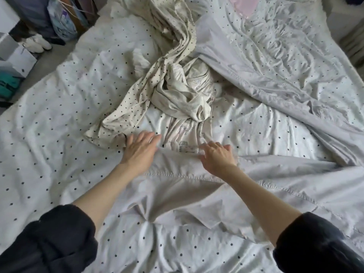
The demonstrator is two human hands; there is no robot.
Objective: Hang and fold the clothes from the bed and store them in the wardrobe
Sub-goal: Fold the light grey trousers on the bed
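Left hand [140,147] flat, right hand [216,154] loosely curled — both empty, at clothes [177,99] on bed [49,134]. Rec.: separate one garment, lift by edge — avoid dragging.

Pink cloth [241,4]: cut off by the top edge; shape and type indeterminate.
Printed garment [185,133]: upper part buried under the cream dotted cloth [173,46]; print motifs too faint to identify.
Right hand [216,154]: fingertips blurred; contact with fabric indeterminate.
Boxes [13,60]: cut off by the left edge.
Sleeves [49,243]: cut off by the bottom edge.
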